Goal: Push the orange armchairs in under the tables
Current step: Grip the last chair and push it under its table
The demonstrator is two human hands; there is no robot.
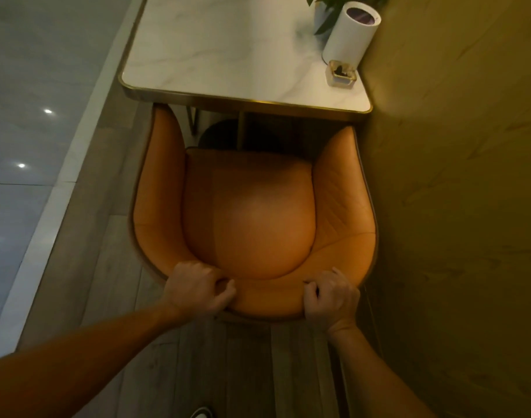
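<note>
Wooden flooring (107, 297) runs beside a wall (454, 206). An orange armchair (249, 212) is gripped at its backrest, left hand (199, 289) and right hand (332, 300) curled shut over it, arm tips just under the marble table (216, 49). An even, straight push is advised, avoiding the wall.

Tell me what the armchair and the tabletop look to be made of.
Armchair: seemingly smooth orange leather or faux leather, given its soft sheen and stitched diamond quilting inside the arm. Tabletop: apparently white marble or marble-look stone, grey-veined and glossy, edged with a brass-coloured metal band.
</note>
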